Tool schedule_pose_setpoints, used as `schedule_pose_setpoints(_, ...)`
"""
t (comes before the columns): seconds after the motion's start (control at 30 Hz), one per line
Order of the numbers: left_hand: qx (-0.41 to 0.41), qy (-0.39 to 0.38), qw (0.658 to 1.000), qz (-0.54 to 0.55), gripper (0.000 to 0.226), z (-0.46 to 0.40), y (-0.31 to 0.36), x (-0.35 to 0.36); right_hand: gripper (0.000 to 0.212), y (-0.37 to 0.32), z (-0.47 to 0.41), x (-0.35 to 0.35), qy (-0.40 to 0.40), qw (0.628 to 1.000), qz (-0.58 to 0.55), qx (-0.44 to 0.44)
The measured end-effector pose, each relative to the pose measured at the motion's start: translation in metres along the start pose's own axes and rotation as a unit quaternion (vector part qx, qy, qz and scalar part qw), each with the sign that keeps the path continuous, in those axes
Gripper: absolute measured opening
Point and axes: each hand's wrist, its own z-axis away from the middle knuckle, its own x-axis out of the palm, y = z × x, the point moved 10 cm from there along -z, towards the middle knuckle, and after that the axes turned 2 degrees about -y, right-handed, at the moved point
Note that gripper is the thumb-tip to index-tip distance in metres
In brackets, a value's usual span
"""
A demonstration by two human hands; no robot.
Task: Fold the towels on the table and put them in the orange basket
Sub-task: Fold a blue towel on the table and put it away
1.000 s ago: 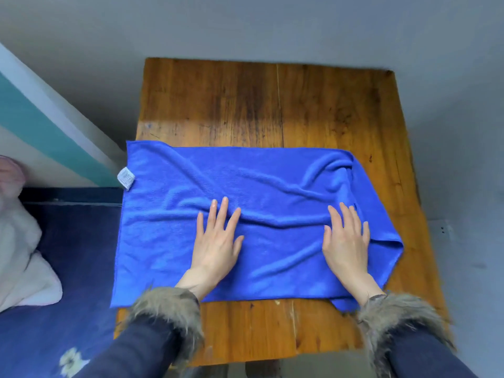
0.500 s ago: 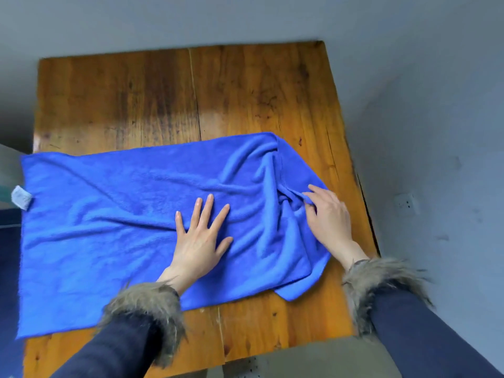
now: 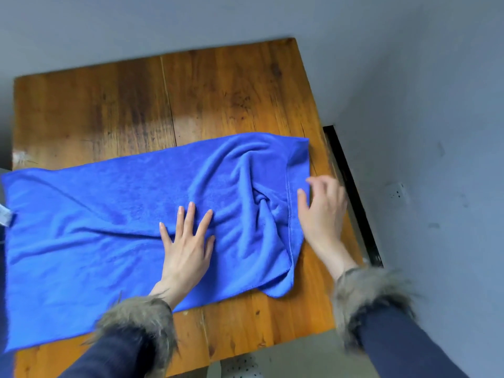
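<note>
Blue towel (image 3: 114, 214) spread across wooden bench (image 3: 218, 99), long axis left to right, left end overhanging bench edge, white tag (image 3: 5, 215) at far left. Right third bunched into ridges, right end doubled back with stitched hem (image 3: 289, 203) showing. Not folded yet. Orange basket not in view.

Left hand (image 3: 188, 241): flat, fingers spread and straight, pressing on towel mid-section. Holding nothing, just pinning.

Right hand (image 3: 321, 211): at right hem, fingers loosely curled, fingertips (image 3: 301, 192) at cloth edge. Blurred. Cannot tell whether grip has cloth or is empty; looks more like reaching than pinching.

Handling, judged:
- Soft microfibre-type cloth, light, limp. No stiffness; droops and creases wherever unsupported.
- Pile likely grabby on the wood, so dragging bunches it, as the ridges on the right suggest. Better lifted than slid.
- Not fragile, not slippery. Low risk beyond a sloppy fold.

Where to take hold:
- Two right corners, far one near (image 3: 302, 143), near one low at (image 3: 283, 290). Pinch on the hem, firmest line in the cloth.
- Flatten doubled-back end first, then carry corners over to left end.
- Overhanging left end may pull the lot off the bench if the pinning hand lifts early.
</note>
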Motion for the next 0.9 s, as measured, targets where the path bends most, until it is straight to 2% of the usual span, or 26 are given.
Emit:
schedule_pose_setpoints(0.1, 0.072, -0.001, 0.997, -0.001, 0.052, 0.007, 0.032, 0.003, 0.025, -0.028, 0.07, 0.026, -0.07, 0.982, 0.055, -0.166)
schedule_pose_setpoints(0.17, 0.103, -0.018, 0.994, -0.02, 0.056, 0.014, 0.047, 0.014, 0.026, -0.027, 0.096, 0.039, -0.123, 0.967, 0.093, -0.204)
schedule_pose_setpoints(0.33, 0.097, -0.043, 0.993, -0.047, 0.065, 0.017, 0.046, 0.027, 0.054, 0.015, 0.105, 0.038, -0.193, 0.934, 0.235, -0.187)
schedule_pose_setpoints(0.47, 0.089, -0.053, 0.993, -0.052, 0.067, 0.017, 0.044, 0.028, 0.084, 0.072, 0.093, 0.021, -0.238, 0.912, 0.316, -0.11)
schedule_pose_setpoints(0.53, 0.092, -0.05, 0.993, -0.051, 0.067, 0.017, 0.045, 0.027, 0.09, 0.09, 0.087, 0.014, -0.271, 0.9, 0.332, -0.074)
schedule_pose_setpoints(0.67, 0.113, -0.044, 0.991, -0.052, 0.076, 0.018, 0.047, 0.024, 0.078, 0.107, 0.064, 0.003, -0.292, 0.9, 0.322, -0.005)
schedule_pose_setpoints(0.8, 0.155, -0.033, 0.987, -0.032, 0.071, 0.018, 0.065, 0.016, 0.051, 0.074, 0.064, -0.003, -0.18, 0.962, 0.204, -0.022)
schedule_pose_setpoints(0.83, 0.172, -0.037, 0.984, -0.032, 0.067, 0.02, 0.071, 0.016, 0.051, 0.068, 0.074, 0.005, -0.188, 0.966, 0.176, -0.028)
schedule_pose_setpoints(0.9, 0.199, -0.059, 0.977, -0.046, 0.071, 0.026, 0.081, 0.024, 0.058, 0.067, 0.098, 0.026, -0.259, 0.954, 0.152, -0.009)
